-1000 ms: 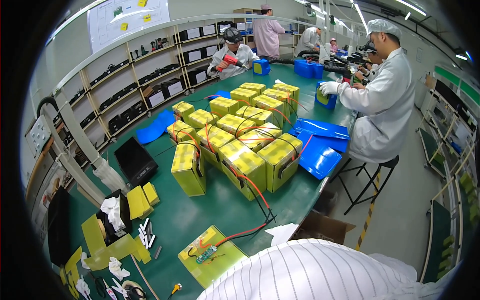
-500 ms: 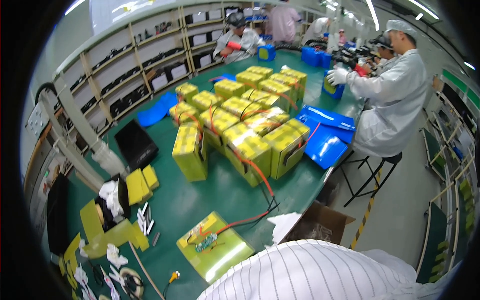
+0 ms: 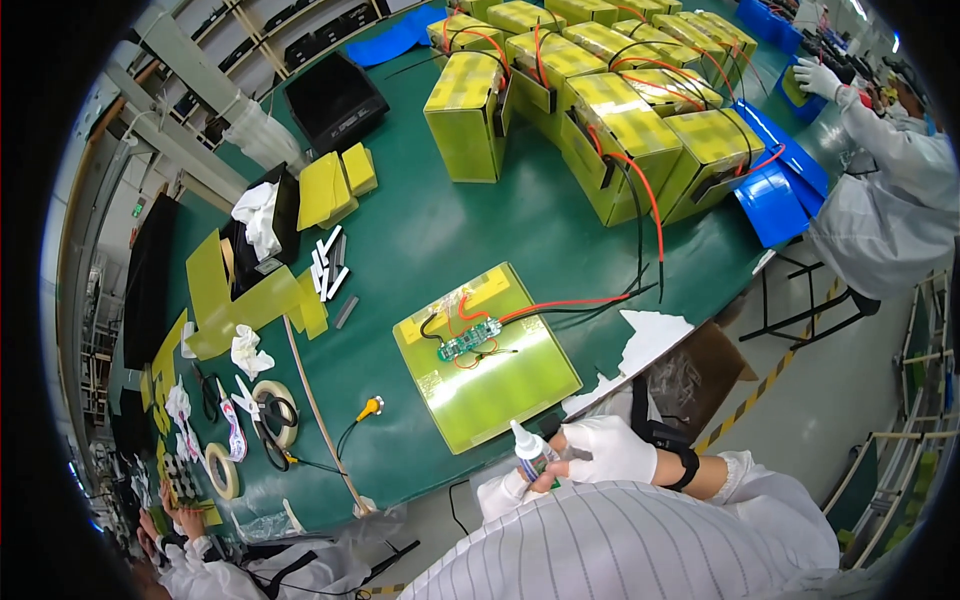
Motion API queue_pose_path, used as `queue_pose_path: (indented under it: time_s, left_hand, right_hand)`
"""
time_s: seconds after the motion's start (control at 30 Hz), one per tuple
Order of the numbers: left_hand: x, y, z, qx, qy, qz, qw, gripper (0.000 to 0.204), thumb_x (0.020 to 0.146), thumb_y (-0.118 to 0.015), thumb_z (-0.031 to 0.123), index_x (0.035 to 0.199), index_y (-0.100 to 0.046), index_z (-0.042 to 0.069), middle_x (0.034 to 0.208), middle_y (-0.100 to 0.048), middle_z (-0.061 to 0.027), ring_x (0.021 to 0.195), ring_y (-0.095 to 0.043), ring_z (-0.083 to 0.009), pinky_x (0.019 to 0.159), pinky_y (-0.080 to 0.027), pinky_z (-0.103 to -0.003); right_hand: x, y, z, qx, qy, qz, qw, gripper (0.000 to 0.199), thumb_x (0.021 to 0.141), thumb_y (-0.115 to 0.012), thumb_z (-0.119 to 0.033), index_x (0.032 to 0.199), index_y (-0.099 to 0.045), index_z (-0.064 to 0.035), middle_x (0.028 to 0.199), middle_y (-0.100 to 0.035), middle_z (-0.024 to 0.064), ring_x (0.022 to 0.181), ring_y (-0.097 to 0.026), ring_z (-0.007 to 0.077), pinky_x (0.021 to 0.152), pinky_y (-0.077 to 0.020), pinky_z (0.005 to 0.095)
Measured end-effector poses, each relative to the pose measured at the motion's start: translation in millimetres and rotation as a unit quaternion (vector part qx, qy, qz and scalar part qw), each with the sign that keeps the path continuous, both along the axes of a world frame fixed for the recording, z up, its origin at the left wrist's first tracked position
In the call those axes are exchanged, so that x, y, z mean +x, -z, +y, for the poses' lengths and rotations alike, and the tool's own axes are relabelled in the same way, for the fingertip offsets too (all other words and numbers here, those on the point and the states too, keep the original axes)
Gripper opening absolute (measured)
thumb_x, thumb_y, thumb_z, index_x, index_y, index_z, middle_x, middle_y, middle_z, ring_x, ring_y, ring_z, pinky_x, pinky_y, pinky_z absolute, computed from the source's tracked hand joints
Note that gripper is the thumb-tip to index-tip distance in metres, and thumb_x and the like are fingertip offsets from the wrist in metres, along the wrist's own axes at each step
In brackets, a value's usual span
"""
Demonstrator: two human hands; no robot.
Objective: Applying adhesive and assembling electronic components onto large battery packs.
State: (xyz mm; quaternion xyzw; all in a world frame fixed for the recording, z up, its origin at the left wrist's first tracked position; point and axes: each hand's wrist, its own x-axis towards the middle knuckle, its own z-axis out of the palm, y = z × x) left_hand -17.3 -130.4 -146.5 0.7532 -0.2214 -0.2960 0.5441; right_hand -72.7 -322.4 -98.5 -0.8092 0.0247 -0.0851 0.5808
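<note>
Both of my hands are in white gloves, close to my chest at the table's near edge. My left hand (image 3: 500, 490) grips a small squeeze bottle (image 3: 530, 452) with a white pointed nozzle, tilted up and to the left. My right hand (image 3: 612, 450), with a black strap on its wrist, closes on the bottle from the right. Just beyond them, a flat yellow battery pack (image 3: 500, 385) lies on the green table (image 3: 420, 230). It carries a small green circuit board (image 3: 468, 340), and red and black wires (image 3: 570, 302) run off to the right.
Several upright yellow battery packs (image 3: 600, 120) with wires fill the far side, and blue trays (image 3: 780, 190) lie beside them. A co-worker in white (image 3: 880, 210) sits at the right. Tape rolls (image 3: 275, 410), scissors (image 3: 212, 392), yellow sheets (image 3: 250, 300) and a black tray (image 3: 335, 95) lie to the left. A cardboard box (image 3: 700, 365) stands below the table edge.
The view has tilted down toward the near table edge. My two gloved hands and the squeeze bottle have come into sight, and the flat pack now lies nearer the centre.
</note>
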Motion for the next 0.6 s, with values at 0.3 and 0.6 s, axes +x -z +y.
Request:
queue_pose_path:
  time_s: [0.3, 0.6]
  left_hand:
    - [11, -41, -2, 0.056, 0.032, -0.021, 0.998, 0.018, 0.080, -0.072, 0.014, 0.098, -0.071, 0.012, 0.079, -0.070, -0.0047, 0.070, -0.068, -0.0158, 0.063, -0.053, -0.028]
    - [20, -69, -10, 0.026, 0.021, 0.339, 0.940, 0.005, 0.084, -0.065, -0.001, 0.089, -0.068, -0.001, 0.080, -0.068, -0.0097, 0.067, -0.065, -0.0163, 0.060, -0.053, -0.029]
  right_hand:
    - [-2, -3, -14, -0.050, -0.124, -0.004, 0.991, 0.012, 0.083, -0.064, -0.016, 0.078, -0.059, -0.0061, 0.068, -0.058, 0.0145, 0.064, -0.060, 0.0339, 0.056, -0.0454, 0.0411]
    - [-11, 21, -19, -0.037, -0.252, 0.047, 0.966, 0.021, 0.093, -0.056, -0.025, 0.085, -0.055, -0.0052, 0.072, -0.058, 0.0158, 0.066, -0.059, 0.0364, 0.058, -0.0463, 0.0425]
